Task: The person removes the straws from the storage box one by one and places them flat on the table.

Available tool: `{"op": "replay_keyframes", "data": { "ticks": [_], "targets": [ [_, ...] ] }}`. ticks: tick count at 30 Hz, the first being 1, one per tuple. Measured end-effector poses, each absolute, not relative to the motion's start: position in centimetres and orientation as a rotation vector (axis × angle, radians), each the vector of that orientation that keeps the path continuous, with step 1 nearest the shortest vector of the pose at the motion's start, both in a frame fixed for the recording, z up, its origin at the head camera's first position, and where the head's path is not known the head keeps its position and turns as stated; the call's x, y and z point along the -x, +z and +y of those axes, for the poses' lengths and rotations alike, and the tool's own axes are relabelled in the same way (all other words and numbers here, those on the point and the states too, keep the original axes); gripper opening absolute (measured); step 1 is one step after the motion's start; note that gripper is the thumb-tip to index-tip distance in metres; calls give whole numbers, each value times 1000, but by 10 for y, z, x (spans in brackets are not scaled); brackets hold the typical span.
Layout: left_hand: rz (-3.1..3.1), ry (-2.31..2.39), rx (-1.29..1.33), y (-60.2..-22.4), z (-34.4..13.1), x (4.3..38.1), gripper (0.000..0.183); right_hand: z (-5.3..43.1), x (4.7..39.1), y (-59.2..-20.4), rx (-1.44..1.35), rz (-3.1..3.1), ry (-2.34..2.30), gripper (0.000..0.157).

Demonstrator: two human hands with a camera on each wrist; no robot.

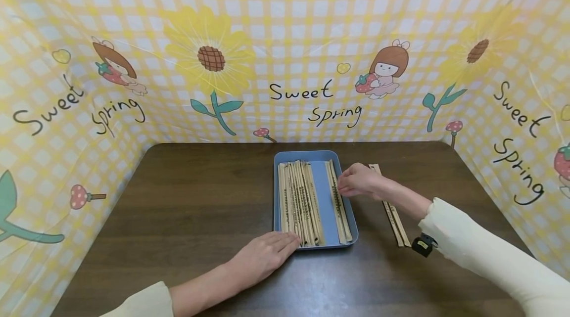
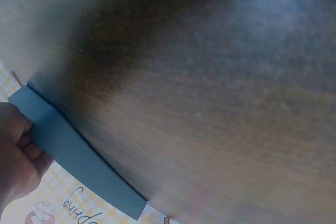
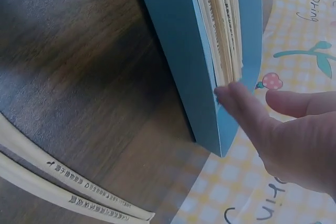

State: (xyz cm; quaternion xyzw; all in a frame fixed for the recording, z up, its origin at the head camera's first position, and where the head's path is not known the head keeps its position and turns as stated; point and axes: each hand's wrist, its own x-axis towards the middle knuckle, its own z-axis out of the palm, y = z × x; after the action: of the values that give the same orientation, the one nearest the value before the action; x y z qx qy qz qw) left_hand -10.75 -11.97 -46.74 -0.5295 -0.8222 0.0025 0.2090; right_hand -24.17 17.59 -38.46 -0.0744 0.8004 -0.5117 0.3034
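Note:
A shallow blue tray (image 1: 325,198) holds long paper-wrapped chopsticks with printed lettering. A thick bunch of wrapped chopsticks (image 1: 299,203) fills its left side; a few more wrapped chopsticks (image 1: 338,203) lie along its right wall, with a bare strip between. My left hand (image 1: 264,255) holds the tray's front left corner, its fingers over the rim and the thumb against the outer wall (image 2: 84,156). Above the right rim, my right hand (image 1: 358,179) touches the ends of the right-side chopsticks (image 3: 226,35) with its fingertips. Its thumb stands apart from the fingers.
Two more wrapped chopstick packets (image 1: 394,220) lie on the dark wooden table (image 1: 200,193) right of the tray, partly under my right forearm. A yellow checked cloth (image 1: 285,50) with printed flowers and lettering encloses the table's back and sides.

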Motion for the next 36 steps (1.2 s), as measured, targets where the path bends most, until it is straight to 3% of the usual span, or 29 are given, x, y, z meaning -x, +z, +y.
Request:
{"op": "replay_keyframes", "data": {
  "ticks": [7, 10, 13, 20, 26, 30, 33, 36],
  "targets": [
    [-2289, 9, 1485, -469, -120, 107, 38, 168, 243, -390, 164, 2075, -1372, 41],
    [-2291, 30, 1484, -468, -121, 107, 39, 163, 243, -391, 165, 2061, -1382, 16],
    [-2292, 40, 1481, -466, -121, 108, 39, 156, 244, -392, 161, 2054, -1378, 32],
    [-2292, 16, 1470, -466, -119, 107, 38, 147, 242, -398, 157, 2032, -1349, 19],
    [-2312, 6, 1463, -465, -119, 106, 39, 147, 244, -402, 137, 2028, -1388, 32],
    [-2313, 7, 1457, -464, -119, 107, 39, 147, 244, -403, 137, 2034, -1392, 19],
    [-2308, 3, 1454, -464, -119, 107, 40, 147, 245, -405, 122, 2016, -1393, 39],
    [-2302, -4, 1451, -465, -119, 106, 40, 145, 247, -409, 94, 2013, -1390, 40]
  ]
}}
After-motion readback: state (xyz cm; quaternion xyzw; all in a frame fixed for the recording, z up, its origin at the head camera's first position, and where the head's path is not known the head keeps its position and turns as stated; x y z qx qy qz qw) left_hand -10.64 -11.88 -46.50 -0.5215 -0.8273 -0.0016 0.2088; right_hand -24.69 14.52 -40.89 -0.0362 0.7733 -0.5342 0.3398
